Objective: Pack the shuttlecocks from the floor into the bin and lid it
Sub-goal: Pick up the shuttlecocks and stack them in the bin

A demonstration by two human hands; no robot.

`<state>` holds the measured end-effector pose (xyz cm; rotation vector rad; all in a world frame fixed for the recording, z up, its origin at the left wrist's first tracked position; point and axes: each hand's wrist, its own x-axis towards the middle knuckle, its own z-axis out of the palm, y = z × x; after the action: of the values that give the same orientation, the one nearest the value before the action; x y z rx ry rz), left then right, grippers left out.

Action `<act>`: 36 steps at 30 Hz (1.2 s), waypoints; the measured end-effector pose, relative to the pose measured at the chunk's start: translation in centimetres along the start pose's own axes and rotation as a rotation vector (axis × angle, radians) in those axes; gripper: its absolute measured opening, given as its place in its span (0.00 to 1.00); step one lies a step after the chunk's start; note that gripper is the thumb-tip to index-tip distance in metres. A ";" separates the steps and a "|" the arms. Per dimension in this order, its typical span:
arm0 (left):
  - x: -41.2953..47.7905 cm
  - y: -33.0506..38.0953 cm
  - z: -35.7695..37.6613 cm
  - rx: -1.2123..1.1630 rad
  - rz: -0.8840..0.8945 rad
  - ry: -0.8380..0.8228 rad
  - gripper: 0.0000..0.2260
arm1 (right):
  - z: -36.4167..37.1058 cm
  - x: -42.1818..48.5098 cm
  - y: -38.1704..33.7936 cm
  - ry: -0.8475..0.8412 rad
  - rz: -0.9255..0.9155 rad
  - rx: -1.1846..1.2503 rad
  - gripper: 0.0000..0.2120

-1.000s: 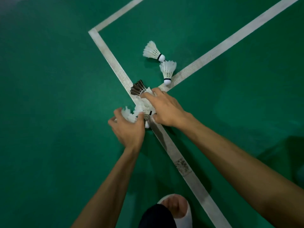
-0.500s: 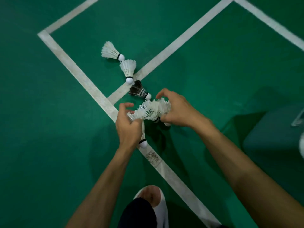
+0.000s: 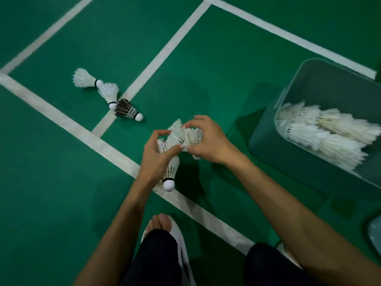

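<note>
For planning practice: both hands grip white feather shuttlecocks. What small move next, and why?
Probably swing the bunch of white feather shuttlecocks right, over the open translucent plastic bin, and drop it: left hand and right hand are full, and three loose shuttlecocks lie nearby.

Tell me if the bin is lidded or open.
Open: the bin has no lid on it, and the white shuttlecocks heaped inside show plainly through its top.

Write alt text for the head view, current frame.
The left hand and right hand together grip a bunch of white shuttlecocks over a green court floor. Three loose shuttlecocks lie up-left, one dark-feathered; a bin part-filled with more stands at right.
</note>
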<state>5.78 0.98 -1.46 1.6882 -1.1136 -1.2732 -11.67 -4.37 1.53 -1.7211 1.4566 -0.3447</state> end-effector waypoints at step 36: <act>-0.8 19.0 28.4 -0.324 -0.020 -0.708 0.26 | -25.4 -18.0 13.1 0.409 0.176 0.314 0.08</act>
<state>-25.76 -6.47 9.33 1.0229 -1.1830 -2.0207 -42.87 1.79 12.88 -1.3077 1.7213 -0.8205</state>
